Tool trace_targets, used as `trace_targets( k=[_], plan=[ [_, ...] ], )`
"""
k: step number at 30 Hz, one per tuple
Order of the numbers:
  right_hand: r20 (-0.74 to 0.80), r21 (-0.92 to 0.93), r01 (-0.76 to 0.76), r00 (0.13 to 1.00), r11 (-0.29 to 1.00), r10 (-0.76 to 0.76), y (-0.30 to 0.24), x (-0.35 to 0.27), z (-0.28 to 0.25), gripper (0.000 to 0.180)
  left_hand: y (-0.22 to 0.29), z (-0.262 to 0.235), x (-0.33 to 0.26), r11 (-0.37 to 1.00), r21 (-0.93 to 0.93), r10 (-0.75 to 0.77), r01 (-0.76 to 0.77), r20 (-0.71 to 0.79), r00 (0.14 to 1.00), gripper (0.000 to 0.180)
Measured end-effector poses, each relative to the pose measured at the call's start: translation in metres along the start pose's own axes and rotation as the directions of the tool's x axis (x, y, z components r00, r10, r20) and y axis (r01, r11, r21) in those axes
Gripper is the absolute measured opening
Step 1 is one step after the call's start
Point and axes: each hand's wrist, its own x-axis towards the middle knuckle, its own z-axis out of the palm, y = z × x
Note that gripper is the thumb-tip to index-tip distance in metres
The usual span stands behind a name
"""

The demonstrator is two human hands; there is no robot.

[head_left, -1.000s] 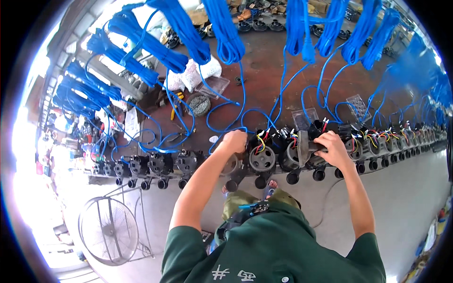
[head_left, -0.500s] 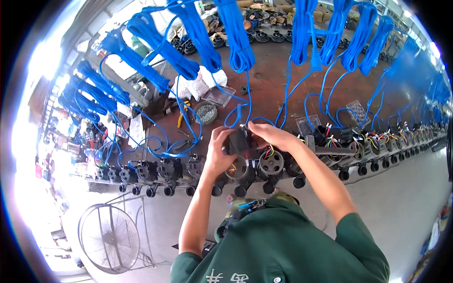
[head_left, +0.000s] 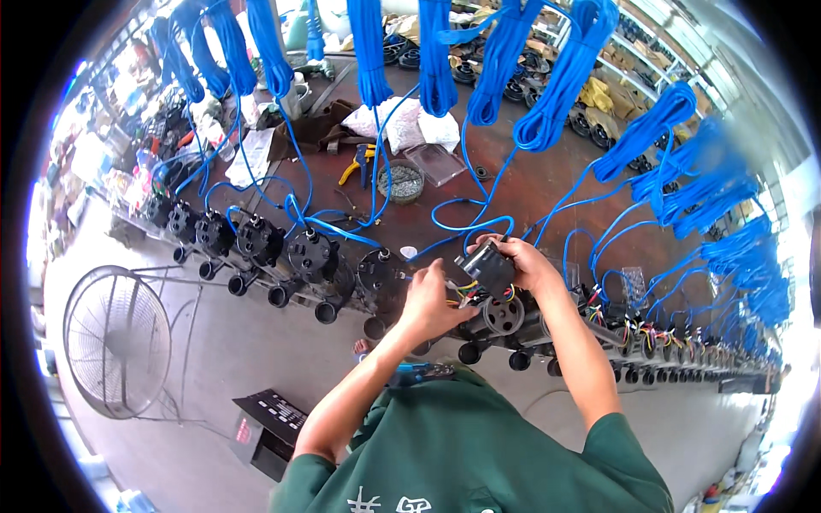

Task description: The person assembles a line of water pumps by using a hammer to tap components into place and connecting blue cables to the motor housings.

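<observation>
My right hand point(head_left: 520, 259) holds a small black box-shaped cover point(head_left: 487, 267) above a black pump motor point(head_left: 503, 315) in a long row on the bench edge. Coloured wires point(head_left: 466, 295) run from the cover down into the motor. My left hand point(head_left: 428, 299) pinches these wires just left of the cover. A blue cable point(head_left: 466, 224) loops down from the hanging coils to this motor.
Coils of blue cable point(head_left: 552, 94) hang above the brown bench point(head_left: 530, 184). On the bench lie a round tin of small parts point(head_left: 400, 181), yellow-handled pliers point(head_left: 355, 164) and a clear plastic box point(head_left: 436, 162). A floor fan point(head_left: 115, 340) stands at left, a black box point(head_left: 267, 427) on the floor.
Both hands have come together on one motor further left in the row, and the right hand has lifted the black cover off it. The view has swung right and down.
</observation>
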Motion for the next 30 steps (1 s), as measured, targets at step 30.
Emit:
trace_targets(
  k=[30],
  plan=[
    [-0.248, -0.734, 0.323, 0.691, 0.597, -0.679, 0.078, 0.021, 0.05, 0.02, -0.06, 0.037, -0.044, 0.917, -0.397, -0.1, -0.042, -0.33, 0.939, 0.064]
  ],
)
